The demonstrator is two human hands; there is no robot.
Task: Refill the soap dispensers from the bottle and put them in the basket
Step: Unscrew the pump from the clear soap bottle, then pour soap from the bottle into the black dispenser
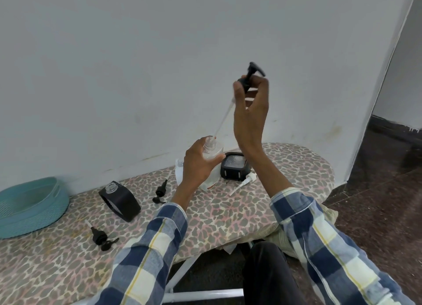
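Board (228,213): three dispensers (213,154), one basket (29,211)

Both forearms wear long sleeves of a blue, white and cream plaid shirt with thin yellow lines, cuffs drawn back from the wrists. Dark black trousers cover one knee.

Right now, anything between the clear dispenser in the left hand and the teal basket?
Yes. The black dispenser lying on its side and loose black pump heads sit on the board between the clear dispenser and the teal basket.
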